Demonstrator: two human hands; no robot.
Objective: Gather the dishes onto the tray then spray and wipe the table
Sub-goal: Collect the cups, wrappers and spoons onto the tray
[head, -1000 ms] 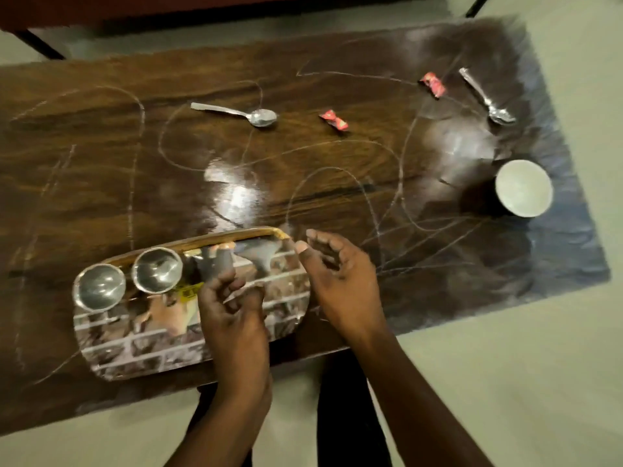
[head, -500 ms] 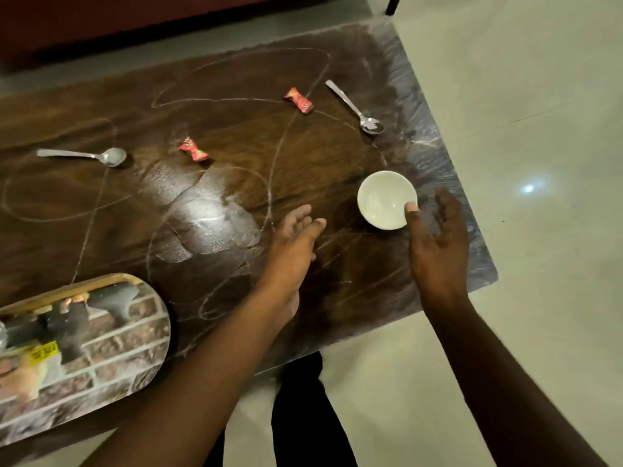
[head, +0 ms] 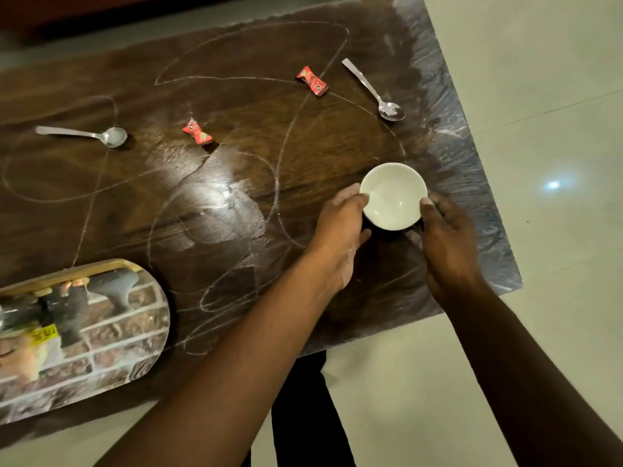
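Observation:
A small white bowl (head: 392, 195) sits near the right end of the dark wooden table (head: 236, 214). My left hand (head: 340, 234) grips its left side and my right hand (head: 445, 237) grips its right side. The oval picture-printed tray (head: 101, 335) lies at the near left, partly cut off by the frame edge. One steel spoon (head: 91, 134) lies at the far left, a second spoon (head: 374, 92) at the far right. White chalk-like scribbles cover the tabletop.
Two red candy wrappers lie on the table, one (head: 198, 132) in the middle and one (head: 312, 80) further right. The table's right edge is close beside the bowl; pale tiled floor (head: 539, 96) lies beyond. My dark-trousered legs (head: 303, 416) stand at the near edge.
My view swung right from the tray. Both hands left the tray, reached across to the white bowl and closed on its two sides.

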